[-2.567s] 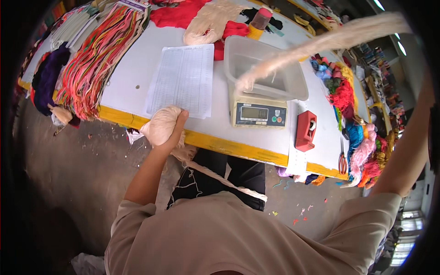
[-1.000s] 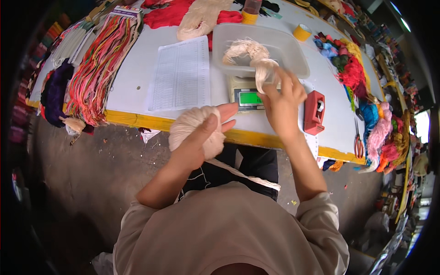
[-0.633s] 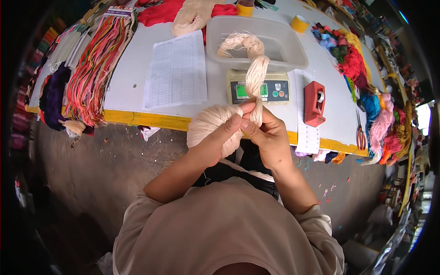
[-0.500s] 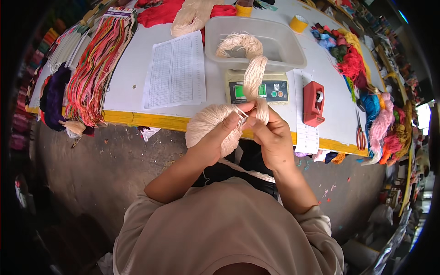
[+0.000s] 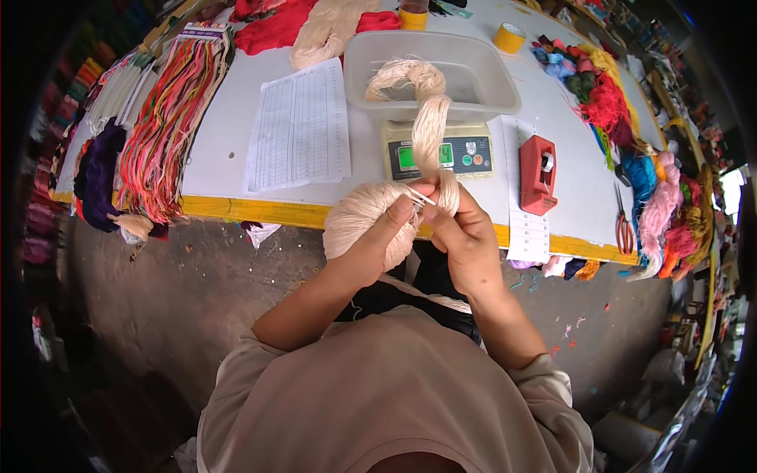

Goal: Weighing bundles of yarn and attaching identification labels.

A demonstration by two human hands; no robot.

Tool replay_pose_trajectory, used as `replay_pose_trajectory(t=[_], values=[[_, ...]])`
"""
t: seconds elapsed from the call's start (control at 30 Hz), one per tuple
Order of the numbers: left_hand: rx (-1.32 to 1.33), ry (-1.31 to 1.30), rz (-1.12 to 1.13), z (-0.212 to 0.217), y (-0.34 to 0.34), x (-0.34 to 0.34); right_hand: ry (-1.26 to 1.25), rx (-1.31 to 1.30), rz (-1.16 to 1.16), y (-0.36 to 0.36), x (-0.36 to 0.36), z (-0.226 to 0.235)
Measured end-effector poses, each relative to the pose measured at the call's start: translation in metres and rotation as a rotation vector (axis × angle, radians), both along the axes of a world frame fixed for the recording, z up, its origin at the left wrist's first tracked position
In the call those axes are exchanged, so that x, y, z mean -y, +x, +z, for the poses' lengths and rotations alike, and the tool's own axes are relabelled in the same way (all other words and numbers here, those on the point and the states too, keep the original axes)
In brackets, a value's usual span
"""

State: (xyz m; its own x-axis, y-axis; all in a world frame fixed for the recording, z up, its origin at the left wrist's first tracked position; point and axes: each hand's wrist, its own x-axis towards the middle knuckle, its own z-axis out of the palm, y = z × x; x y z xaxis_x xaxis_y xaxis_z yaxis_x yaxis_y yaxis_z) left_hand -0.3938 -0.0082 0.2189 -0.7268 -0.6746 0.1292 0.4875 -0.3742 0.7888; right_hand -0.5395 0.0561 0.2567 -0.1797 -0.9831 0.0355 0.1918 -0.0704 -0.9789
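Note:
A large bundle of cream yarn hangs at the table's front edge, gripped by my left hand with the thumb on top. My right hand is closed on the near end of a cream yarn skein. That skein runs back over the scale and curls into a clear plastic tub on top of it. Between my two thumbs a few loose strands are stretched, and the fingertips nearly meet there. More cream yarn lies across my lap.
Left of the scale lies a printed sheet. A red tape dispenser sits on the right above a paper strip, with scissors farther right. Coloured skeins cover the left end; more yarn is piled at the right.
My hands stay at nearly the same place, the strands between the thumbs shifting slightly. The whole view has moved a little.

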Motion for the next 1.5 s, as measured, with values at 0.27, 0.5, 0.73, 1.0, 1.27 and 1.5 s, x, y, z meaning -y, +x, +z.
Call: replay_pose_trajectory(t=[0.27, 0.5, 0.73, 1.0, 1.27, 1.5], values=[[0.376, -0.297, 0.254, 0.009, 0.002, 0.011, 0.066, 0.469, 0.167, -0.027, -0.019, -0.025], [-0.514, 0.195, -0.002, 0.026, 0.067, 0.027, 0.581, -1.251, 1.003, -0.067, -0.083, -0.034], [0.543, -0.965, -0.162, 0.021, -0.014, -0.02, 0.089, -0.886, 0.277, -0.053, -0.08, -0.001], [0.603, -0.492, -0.141, 0.014, -0.008, -0.014, -0.129, -1.15, -0.426, -0.13, -0.106, -0.069], [0.529, -0.394, -0.218, 0.002, -0.011, -0.015, -0.191, -1.65, -0.368, -0.174, -0.115, -0.102], [0.625, -0.217, -0.269, 0.001, -0.012, -0.014, -0.232, -1.596, -0.456, -0.176, -0.123, -0.11]])
